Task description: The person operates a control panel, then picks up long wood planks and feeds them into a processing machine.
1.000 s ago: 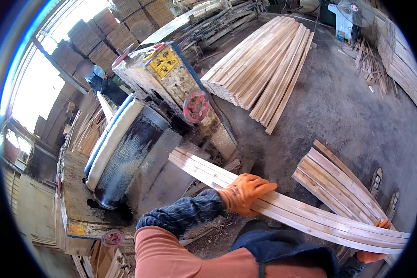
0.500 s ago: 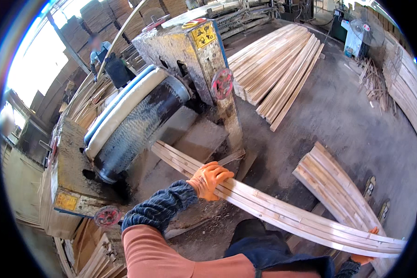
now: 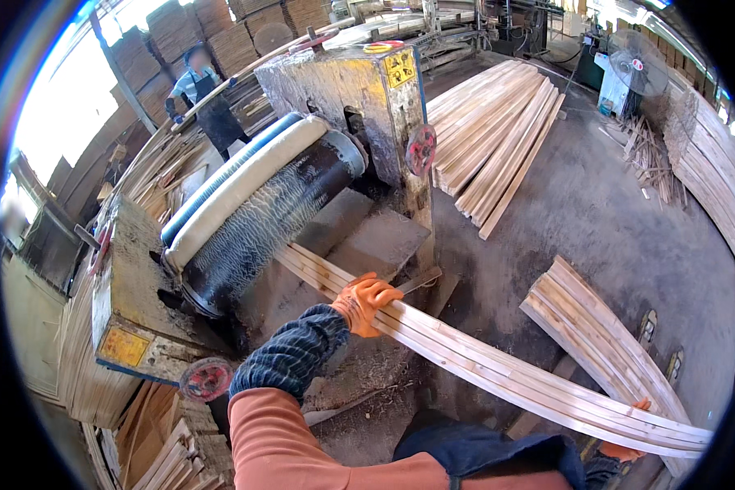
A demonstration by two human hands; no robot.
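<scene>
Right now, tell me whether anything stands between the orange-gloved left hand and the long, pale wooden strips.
Nothing visible does: the orange-gloved left hand rests directly on the long, pale wooden strips.

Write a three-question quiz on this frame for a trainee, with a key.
1. True or false: the left hand holds the wooden strips nearer the black roller than the right hand does.
2. The gloves are: A) white; B) orange; C) black.
3. Fill in: the lowest handwheel in the picture is coloured ____.

Key: 1 true; 2 B; 3 red.
</scene>
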